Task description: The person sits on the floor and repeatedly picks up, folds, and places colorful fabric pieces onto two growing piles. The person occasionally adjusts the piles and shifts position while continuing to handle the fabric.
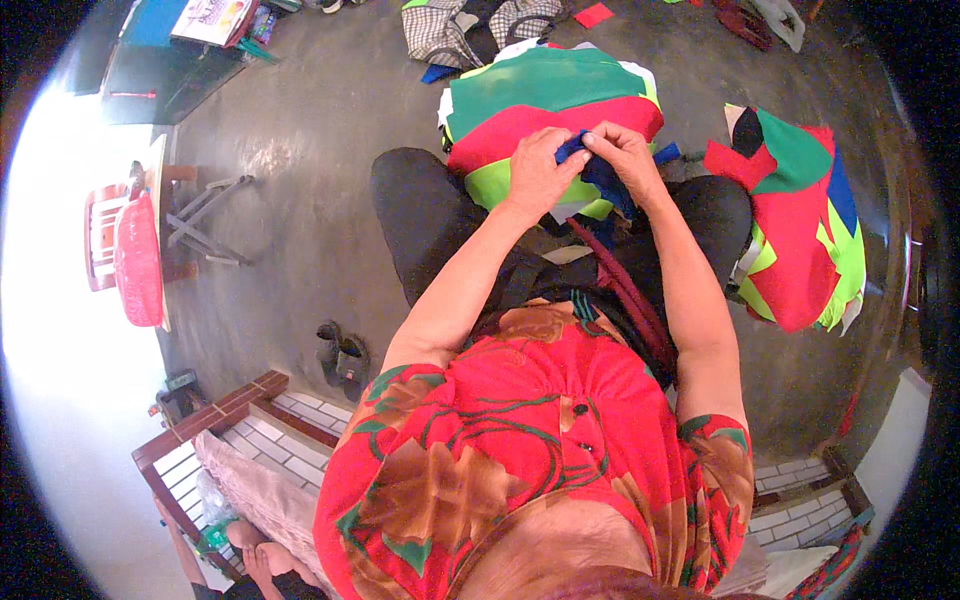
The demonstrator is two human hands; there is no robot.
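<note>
Both of my hands meet in front of my lap over a dark blue piece of cloth (606, 182). My left hand (541, 172) pinches one edge of it between thumb and fingers. Close beside it, my right hand (622, 158) grips the same cloth near its top, and the rest hangs down below. Just beyond my hands lies a heap of fabric pieces (550, 80), with green, red and lime layers showing. A dark red strip (628, 290) runs across my lap under the cloth.
To the right, another fabric pile (797, 215) in red, green, lime and blue sits on the floor. Checked cloth (437, 35) lies at the far side. A table with a pink basket (138, 260) stands left. Shoes (343, 360) and a wooden bench (225, 410) with a seated person are lower left.
</note>
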